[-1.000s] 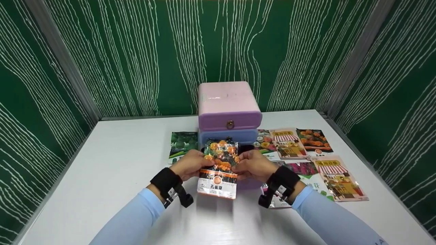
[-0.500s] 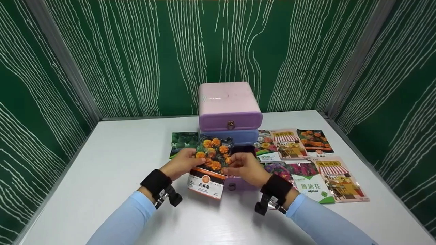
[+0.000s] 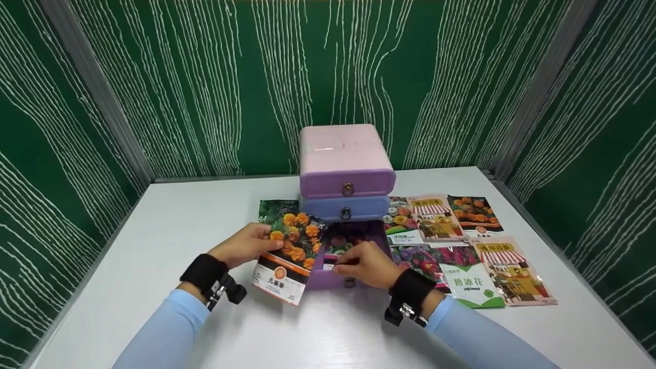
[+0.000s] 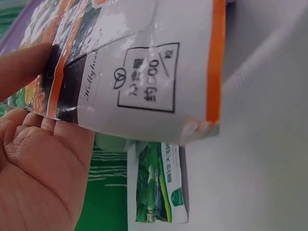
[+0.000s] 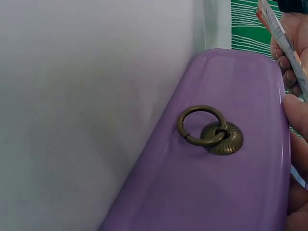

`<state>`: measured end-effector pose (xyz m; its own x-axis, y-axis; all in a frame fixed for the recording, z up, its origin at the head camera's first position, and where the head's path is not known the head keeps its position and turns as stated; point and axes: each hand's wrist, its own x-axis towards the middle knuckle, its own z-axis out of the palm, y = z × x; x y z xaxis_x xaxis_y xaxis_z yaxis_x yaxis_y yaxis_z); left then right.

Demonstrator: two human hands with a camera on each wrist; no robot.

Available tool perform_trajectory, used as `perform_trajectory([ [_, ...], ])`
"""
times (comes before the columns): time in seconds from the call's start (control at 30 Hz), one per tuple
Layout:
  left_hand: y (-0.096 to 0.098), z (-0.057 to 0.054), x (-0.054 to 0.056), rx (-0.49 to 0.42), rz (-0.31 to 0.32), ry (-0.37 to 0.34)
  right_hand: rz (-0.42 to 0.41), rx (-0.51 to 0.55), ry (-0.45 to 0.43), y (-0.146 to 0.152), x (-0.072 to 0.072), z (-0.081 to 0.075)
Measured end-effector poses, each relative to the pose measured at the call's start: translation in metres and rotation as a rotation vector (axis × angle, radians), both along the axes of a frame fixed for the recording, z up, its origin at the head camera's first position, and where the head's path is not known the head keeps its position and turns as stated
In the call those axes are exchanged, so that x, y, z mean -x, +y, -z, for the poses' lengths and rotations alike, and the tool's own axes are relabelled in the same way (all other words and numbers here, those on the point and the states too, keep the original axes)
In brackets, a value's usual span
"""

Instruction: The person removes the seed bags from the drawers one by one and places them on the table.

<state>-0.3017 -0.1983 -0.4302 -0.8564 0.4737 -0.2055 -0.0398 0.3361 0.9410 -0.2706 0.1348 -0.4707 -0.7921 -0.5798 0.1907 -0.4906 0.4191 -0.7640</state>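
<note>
My left hand (image 3: pixel 242 247) pinches a marigold seed packet (image 3: pixel 289 251) by its left edge, thumb on the printed face. The packet is tilted and hangs left of the pulled-out bottom purple drawer (image 3: pixel 325 280), covering part of it. Over that drawer, my right hand (image 3: pixel 373 264) reaches in with bent fingers, its thumb and index tips close together near another flower seed packet (image 3: pixel 342 243) inside. Whether they grip it cannot be told. In the right wrist view the thumb lies at the top edge of the drawer front (image 5: pixel 240 86), with the other fingertips hidden.
Above the drawer, the cabinet has a blue drawer (image 3: pixel 328 208) and a pink-and-purple top unit (image 3: pixel 338 148). Several seed packets lie to the right, including a green-and-white packet (image 3: pixel 467 279) and a striped-awning packet (image 3: pixel 515 271). A green packet (image 3: pixel 271 206) lies behind the left hand.
Both hands held the marigold packet; the right hand has let go of it and dipped into the bottom drawer. My left hand has carried the packet leftward, uncovering the drawer.
</note>
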Motion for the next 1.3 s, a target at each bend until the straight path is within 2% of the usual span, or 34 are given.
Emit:
perform_trajectory([
  [0.13,-0.018,0.000,0.003,0.001,0.018,-0.032,-0.016,-0.005,0.009,0.001,0.000,0.000],
  [0.27,-0.035,-0.002,0.006,0.042,-0.022,-0.043,-0.005,-0.017,0.018,0.001,-0.001,0.001],
  [0.47,-0.050,-0.008,0.015,0.125,-0.112,0.000,0.025,-0.033,0.008,0.001,-0.002,0.000],
  [0.73,-0.057,-0.020,0.029,0.207,-0.270,-0.007,0.034,-0.036,-0.020,0.000,-0.004,-0.002],
  [0.9,-0.061,-0.025,0.039,0.235,-0.347,0.018,0.046,-0.036,-0.030,-0.001,-0.005,-0.002],
  [1.07,-0.065,-0.023,0.049,0.287,-0.420,0.048,0.027,-0.020,-0.008,0.000,-0.004,0.002],
  [1.3,-0.075,-0.015,0.061,0.382,-0.527,0.139,0.020,-0.019,-0.007,0.001,-0.004,0.001],
])
